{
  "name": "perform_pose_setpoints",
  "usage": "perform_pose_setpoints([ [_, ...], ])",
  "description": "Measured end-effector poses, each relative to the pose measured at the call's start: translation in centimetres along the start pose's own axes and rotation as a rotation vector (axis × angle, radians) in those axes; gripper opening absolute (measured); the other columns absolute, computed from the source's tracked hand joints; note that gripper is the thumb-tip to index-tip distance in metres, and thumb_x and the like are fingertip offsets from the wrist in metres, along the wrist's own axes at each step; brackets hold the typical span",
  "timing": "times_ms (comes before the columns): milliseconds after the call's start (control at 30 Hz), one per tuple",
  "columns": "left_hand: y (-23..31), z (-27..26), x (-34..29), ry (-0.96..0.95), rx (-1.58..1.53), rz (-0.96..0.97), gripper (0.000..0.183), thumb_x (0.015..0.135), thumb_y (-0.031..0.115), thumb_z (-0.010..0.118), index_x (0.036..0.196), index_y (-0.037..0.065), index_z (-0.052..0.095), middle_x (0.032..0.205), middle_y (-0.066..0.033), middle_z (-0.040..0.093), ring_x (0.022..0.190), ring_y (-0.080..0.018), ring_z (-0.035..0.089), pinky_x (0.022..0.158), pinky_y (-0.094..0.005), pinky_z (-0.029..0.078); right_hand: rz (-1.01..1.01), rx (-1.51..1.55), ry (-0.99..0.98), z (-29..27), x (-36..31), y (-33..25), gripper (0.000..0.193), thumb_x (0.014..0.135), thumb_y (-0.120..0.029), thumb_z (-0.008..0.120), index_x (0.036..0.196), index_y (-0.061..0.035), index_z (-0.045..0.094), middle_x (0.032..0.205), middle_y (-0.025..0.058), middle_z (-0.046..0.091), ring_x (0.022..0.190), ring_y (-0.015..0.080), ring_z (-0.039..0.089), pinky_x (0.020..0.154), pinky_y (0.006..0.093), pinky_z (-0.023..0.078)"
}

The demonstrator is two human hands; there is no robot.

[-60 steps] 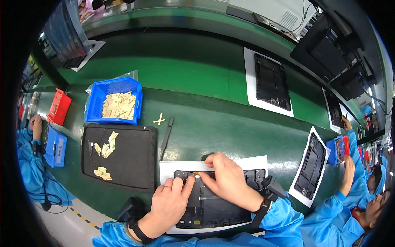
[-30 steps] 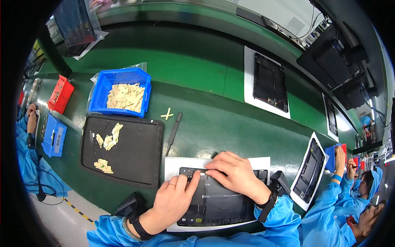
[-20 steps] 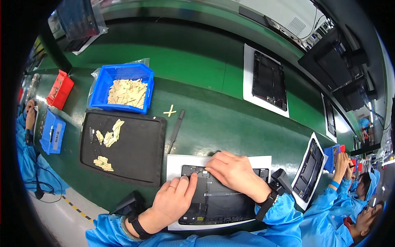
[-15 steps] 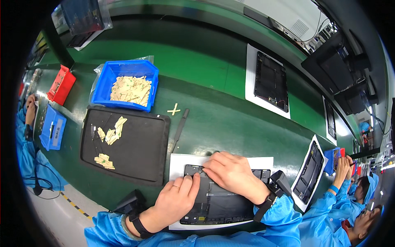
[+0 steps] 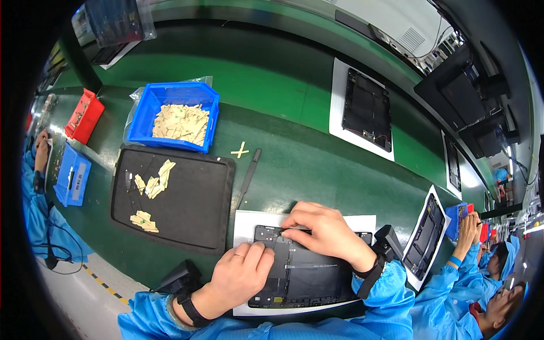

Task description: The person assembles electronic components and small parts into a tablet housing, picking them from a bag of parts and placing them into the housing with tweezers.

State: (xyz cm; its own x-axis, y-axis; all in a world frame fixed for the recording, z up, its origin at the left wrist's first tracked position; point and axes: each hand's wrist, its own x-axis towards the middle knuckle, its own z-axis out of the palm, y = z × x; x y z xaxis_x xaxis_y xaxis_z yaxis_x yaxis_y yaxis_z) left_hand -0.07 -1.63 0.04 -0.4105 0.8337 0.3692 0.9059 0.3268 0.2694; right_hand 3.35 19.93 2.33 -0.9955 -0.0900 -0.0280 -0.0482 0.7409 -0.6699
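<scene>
A black tablet shell lies open side up on a white sheet, bare inside except for thin strips and small parts along its edges. My right hand reaches over its far edge, thumb and forefinger pinched at the far left corner. Whatever sits between those fingertips is too small to make out. At the shell's left side rests my left hand, fingers curled together; their tips hide what they may hold. A dark flat pry tool lies on the bench beyond the sheet.
To the left, a black tray carries cream adhesive pieces. Behind it stands a blue bin of such pieces. Another tablet shell lies on the far green surface; one more is at right, near a co-worker's hands.
My left hand has drawn back slightly, left and nearer me, away from the right fingertips. My right hand has shifted a little, still pinched at the corner. The far tablet shell has slid left.
</scene>
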Motion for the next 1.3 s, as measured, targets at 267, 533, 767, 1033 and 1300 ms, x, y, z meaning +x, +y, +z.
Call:
perform_pose_setpoints([
  [267, -0.1, 0.2, 0.4, 0.035, 0.05, 0.138, 0.016, 0.075, 0.017, 0.065, 0.086, 0.006, 0.063, 0.103, -0.0092, 0.062, 0.087, -0.0216, 0.058, 0.07, -0.0325, 0.044, -0.005, -0.156, -0.08, -0.3, 1.1, -0.6, 0.017, 0.081, -0.024, 0.068, 0.078, -0.0092, 0.061, 0.078, 0.003, 0.059, 0.076, 0.0257, 0.061, 0.059, 0.0378, 0.046],
  [533, -0.5, -0.3, 2.0, -0.104, 0.122, 0.307, 0.021, 0.073, 0.016, 0.063, 0.092, 0.006, 0.062, 0.107, -0.0087, 0.062, 0.096, -0.0208, 0.055, 0.078, -0.0317, 0.043, -0.012, -0.261, -0.112, -0.5, 1.1, -0.9, 0.017, 0.082, -0.023, 0.066, 0.081, -0.0074, 0.06, 0.082, 0.0051, 0.061, 0.081, 0.0291, 0.061, 0.062, 0.0395, 0.048],
  [767, -0.7, -1.8, 1.2, 0.017, 0.063, 0.003, 0.03, 0.073, 0.013, 0.058, 0.103, 0.009, 0.063, 0.107, -0.0023, 0.062, 0.094, -0.0217, 0.054, 0.077, -0.0349, 0.042, 0.03, -0.186, 0.131, -2.4, -2.4, 0.0, 0.02, 0.08, -0.018, 0.069, 0.097, -0.0082, 0.066, 0.091, 0.0069, 0.063, 0.086, 0.0271, 0.062, 0.071, 0.0356, 0.05],
  [1033, -1.4, -0.4, 3.8, -0.105, 0.491, -0.033, 0.028, 0.073, 0.015, 0.056, 0.098, 0.004, 0.062, 0.111, -0.0066, 0.054, 0.105, -0.0206, 0.047, 0.085, -0.0318, 0.035, -0.055, -0.324, 0.173, -0.8, -4.1, 1.1, 0.013, 0.077, -0.012, 0.071, 0.083, -0.006, 0.061, 0.09, 0.006, 0.058, 0.09, 0.0258, 0.055, 0.08, 0.0362, 0.044],
  [1300, -0.5, -1.4, 2.3, -0.049, -0.287, -0.309, 0.025, 0.085, 0.006, 0.056, 0.109, 0.0, 0.051, 0.09, -0.0195, 0.062, 0.082, -0.0363, 0.061, 0.075, -0.0417, 0.046, 0.028, -0.392, 0.114, -1.0, -5.2, -0.6, 0.012, 0.082, -0.012, 0.067, 0.085, -0.0059, 0.057, 0.084, 0.0103, 0.061, 0.085, 0.0284, 0.059, 0.082, 0.0379, 0.044],
])
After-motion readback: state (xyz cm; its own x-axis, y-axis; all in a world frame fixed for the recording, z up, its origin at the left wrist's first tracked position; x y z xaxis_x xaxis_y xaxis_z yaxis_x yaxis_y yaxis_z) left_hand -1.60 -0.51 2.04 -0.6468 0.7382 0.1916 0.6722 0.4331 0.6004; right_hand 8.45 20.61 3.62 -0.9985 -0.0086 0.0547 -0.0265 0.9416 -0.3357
